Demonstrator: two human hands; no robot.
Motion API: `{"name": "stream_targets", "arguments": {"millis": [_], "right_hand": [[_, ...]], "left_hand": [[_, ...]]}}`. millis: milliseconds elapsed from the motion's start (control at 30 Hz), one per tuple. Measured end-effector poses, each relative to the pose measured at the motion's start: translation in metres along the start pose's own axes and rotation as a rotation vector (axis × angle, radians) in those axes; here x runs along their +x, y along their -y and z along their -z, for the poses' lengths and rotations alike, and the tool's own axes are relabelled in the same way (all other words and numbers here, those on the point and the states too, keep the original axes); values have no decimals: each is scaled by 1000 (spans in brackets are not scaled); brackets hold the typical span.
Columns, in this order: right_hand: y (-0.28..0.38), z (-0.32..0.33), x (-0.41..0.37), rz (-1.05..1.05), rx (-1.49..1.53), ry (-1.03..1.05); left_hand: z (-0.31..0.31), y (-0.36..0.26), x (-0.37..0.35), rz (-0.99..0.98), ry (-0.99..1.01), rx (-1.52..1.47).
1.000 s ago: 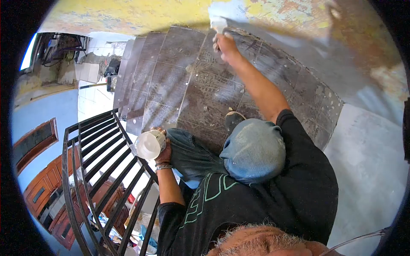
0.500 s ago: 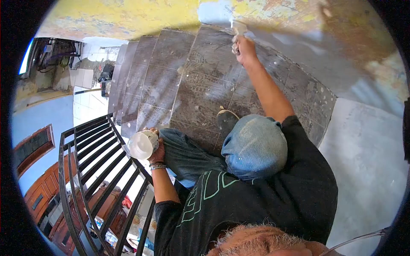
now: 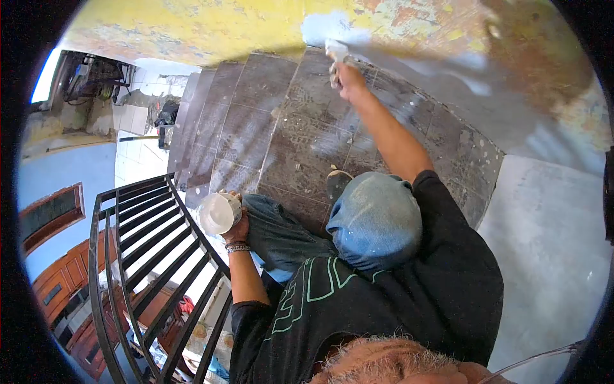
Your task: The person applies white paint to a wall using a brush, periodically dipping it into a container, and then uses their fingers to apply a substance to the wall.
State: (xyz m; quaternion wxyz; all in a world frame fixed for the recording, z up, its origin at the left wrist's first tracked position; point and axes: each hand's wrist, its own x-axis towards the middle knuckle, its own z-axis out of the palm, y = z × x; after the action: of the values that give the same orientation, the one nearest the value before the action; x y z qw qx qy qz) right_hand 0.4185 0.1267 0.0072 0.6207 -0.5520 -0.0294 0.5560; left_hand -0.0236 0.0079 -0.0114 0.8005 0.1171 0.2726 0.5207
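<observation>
My right hand is closed round the handle of a paintbrush, my arm stretched out toward the wall foot. The brush's bristle end is at the lower edge of a fresh white patch on the worn yellow wall; whether it touches is hard to tell. Near my left knee, my left hand grips a white plastic tub from its side. White paint shows inside the tub, which tilts toward the camera.
Dark tiled steps, spotted with paint, go down to the left. A black metal railing runs close beside the tub. Grey-white plastered wall stands at the right. Below the railing are wooden doors and assorted household things.
My right hand and the brush have moved left along the wall foot. The white patch looks wider to the right. My left hand and the tub have hardly shifted.
</observation>
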Motion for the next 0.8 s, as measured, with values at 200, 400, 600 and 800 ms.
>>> {"name": "stream_targets", "arguments": {"millis": [200, 400, 600, 800], "right_hand": [[94, -53, -91, 234, 230, 262], [50, -3, -117, 129, 102, 153], [23, 77, -35, 65, 13, -92], [102, 25, -123, 404, 25, 128]], "left_hand": [[-10, 5, 1, 5, -55, -117], [-14, 5, 2, 9, 16, -151], [-15, 5, 2, -5, -21, -89], [-22, 6, 0, -8, -50, -93]]}}
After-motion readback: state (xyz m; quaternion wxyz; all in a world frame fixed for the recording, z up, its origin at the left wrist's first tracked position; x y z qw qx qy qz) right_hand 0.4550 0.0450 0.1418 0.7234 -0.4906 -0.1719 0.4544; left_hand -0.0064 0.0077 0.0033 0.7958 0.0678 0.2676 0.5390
